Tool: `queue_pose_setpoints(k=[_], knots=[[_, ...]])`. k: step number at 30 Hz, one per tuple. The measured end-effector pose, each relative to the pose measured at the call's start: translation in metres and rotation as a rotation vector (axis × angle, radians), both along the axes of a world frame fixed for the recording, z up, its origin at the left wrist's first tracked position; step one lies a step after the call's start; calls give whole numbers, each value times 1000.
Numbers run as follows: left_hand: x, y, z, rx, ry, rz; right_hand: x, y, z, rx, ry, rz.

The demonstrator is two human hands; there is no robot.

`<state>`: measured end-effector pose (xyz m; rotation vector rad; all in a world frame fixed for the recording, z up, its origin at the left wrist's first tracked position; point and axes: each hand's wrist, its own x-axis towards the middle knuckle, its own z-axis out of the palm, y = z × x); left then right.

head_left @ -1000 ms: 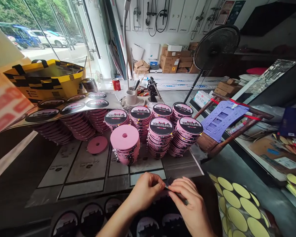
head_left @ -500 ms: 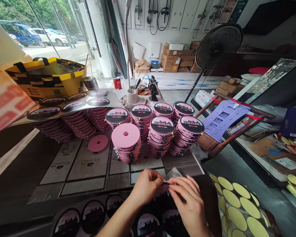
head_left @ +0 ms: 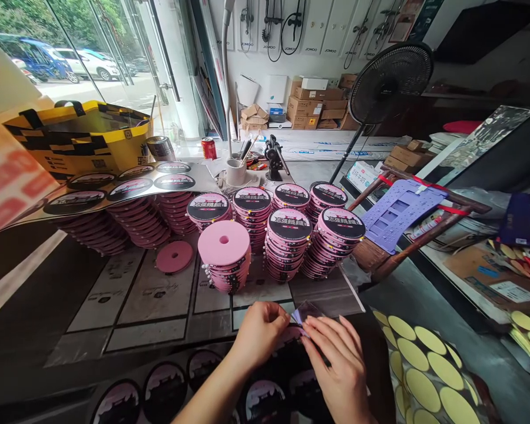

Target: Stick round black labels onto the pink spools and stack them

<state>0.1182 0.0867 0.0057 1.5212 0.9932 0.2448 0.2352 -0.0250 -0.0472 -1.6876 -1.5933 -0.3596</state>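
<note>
Near the table's front edge, my left hand (head_left: 261, 331) pinches the far edge of a dark sheet of round stickers (head_left: 165, 386) between thumb and fingertips. My right hand (head_left: 338, 359) closes its thumb and fingers on the same edge, just to the right. Between the fingertips stands a small folded, see-through corner (head_left: 305, 312); its exact layers are hard to make out. Beyond my hands rises a stack of pink foam discs (head_left: 224, 242) with pins round the sides. Other stacks (head_left: 290, 227) carry black-and-pink round labels. One loose pink disc (head_left: 174, 257) lies flat to the left.
Another sticker sheet (head_left: 126, 189) rests on stacks at the left, before a yellow bag (head_left: 97, 138). At the back are a red can (head_left: 208, 148) and a white cup (head_left: 236, 172). A purple-backed chair (head_left: 400, 212) and sheets of yellow ovals (head_left: 419, 347) are to the right.
The film corner between my fingertips has turned and shows a lilac tint. My fingers have shifted slightly, both hands still pinching. The stacks stay put.
</note>
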Motion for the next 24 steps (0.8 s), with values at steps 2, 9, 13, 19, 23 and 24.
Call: queue_pose_setpoints(k=[2, 9, 13, 19, 23, 24], knots=[[1, 1, 0, -3, 5, 2, 0, -1, -1, 2, -32, -12], [3, -1, 0, -11, 32, 20, 0, -2, -6, 24, -49, -26], [3, -1, -2, -7, 42, 32, -1, -1, -9, 44, -41, -26], [3, -1, -7, 11, 46, 17, -4, 0, -8, 46, -34, -39], [4, 2, -8, 68, 95, -35, -4, 2, 2, 16, 6, -31], [4, 3, -8, 94, 121, -46, -2, 1, 6, -3, 1, -18]])
